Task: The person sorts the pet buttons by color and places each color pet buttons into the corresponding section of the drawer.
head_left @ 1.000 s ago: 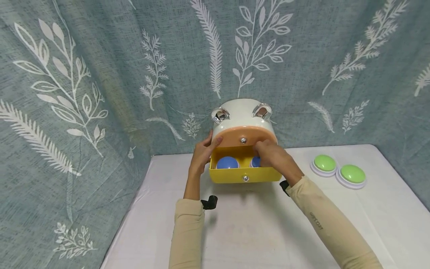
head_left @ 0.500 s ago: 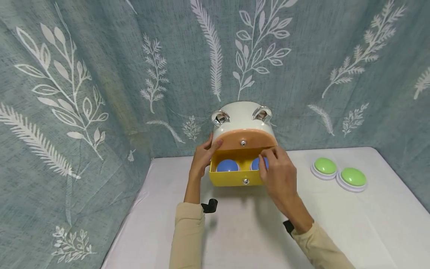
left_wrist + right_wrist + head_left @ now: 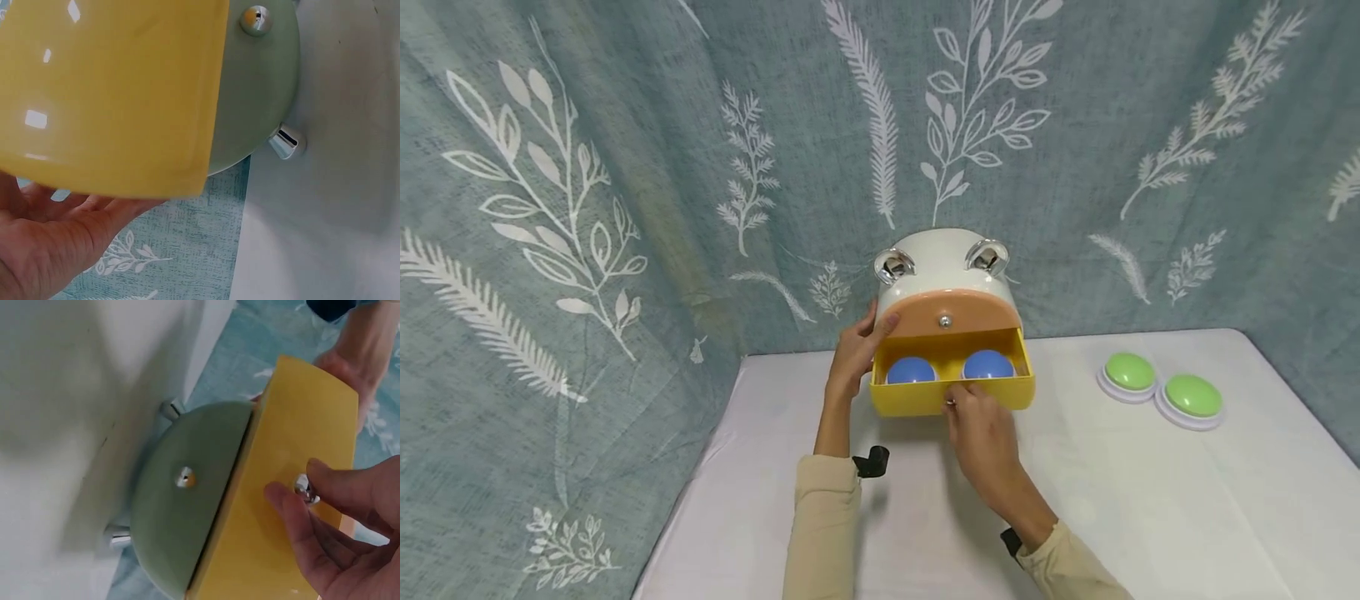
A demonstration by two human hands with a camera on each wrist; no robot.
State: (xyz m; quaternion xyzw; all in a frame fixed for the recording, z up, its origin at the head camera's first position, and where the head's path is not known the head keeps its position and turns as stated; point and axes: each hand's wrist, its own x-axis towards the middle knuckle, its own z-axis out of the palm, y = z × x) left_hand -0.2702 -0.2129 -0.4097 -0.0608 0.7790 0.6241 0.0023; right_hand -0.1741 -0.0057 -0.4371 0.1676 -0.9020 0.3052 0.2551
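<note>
A small chest of drawers [image 3: 943, 258] has a white rounded top, silver ring ears and an orange upper drawer front. Its yellow drawer [image 3: 906, 402] is pulled out, and two blue domed discs [image 3: 912, 369] with white rims lie inside. My left hand [image 3: 852, 358] holds the chest's left side, thumb at the orange front. My right hand [image 3: 988, 442] pinches the yellow drawer's silver knob [image 3: 305, 489] between thumb and forefinger. Below that drawer, the right wrist view shows a green rounded front [image 3: 187, 512] with its own knob and short silver legs.
On the white table [image 3: 1075, 517], two green domed discs [image 3: 1130, 372] with white rims lie side by side to the right. A blue-green curtain [image 3: 805, 150] with white leaf patterns hangs close behind the chest and along the left.
My right hand has left the drawer's right part, coming down and left to the knob. Both blue discs now show fully apart from the drawer front. My left hand stays in place.
</note>
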